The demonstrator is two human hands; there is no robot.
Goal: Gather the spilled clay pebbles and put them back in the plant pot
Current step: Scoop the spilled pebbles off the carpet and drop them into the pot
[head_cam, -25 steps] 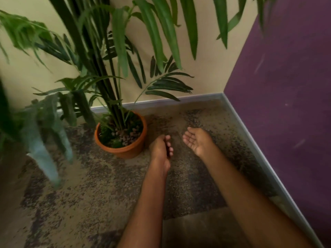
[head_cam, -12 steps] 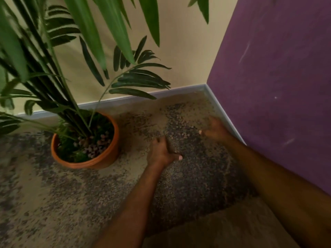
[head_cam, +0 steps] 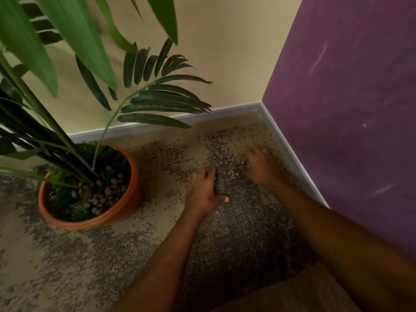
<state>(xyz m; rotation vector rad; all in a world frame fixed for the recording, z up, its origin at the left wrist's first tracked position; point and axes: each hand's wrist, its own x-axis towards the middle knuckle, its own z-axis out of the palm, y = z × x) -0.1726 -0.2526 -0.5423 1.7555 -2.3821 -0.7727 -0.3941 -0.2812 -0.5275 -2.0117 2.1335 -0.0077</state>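
right hand (head_cam: 261, 167) drawn nearer, left hand (head_cam: 206, 192) flat

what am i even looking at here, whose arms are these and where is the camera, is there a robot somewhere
There is no robot here. The picture comes from a wide-angle camera worn on a person's head, looking forward and down, so the two bare arms reaching in from the bottom are that person's own.

The floor is a speckled carpet in a corner where a cream wall meets a purple wall. On the left stands an orange plant pot with a leafy plant, and clay pebbles lie on top inside it.

More pebbles, the spilled ones, lie loose on the carpet between the hands. The left hand and the right hand both rest palm down on the floor, either side of that little heap, as if to sweep it together. Neither hand visibly has a grip on anything.
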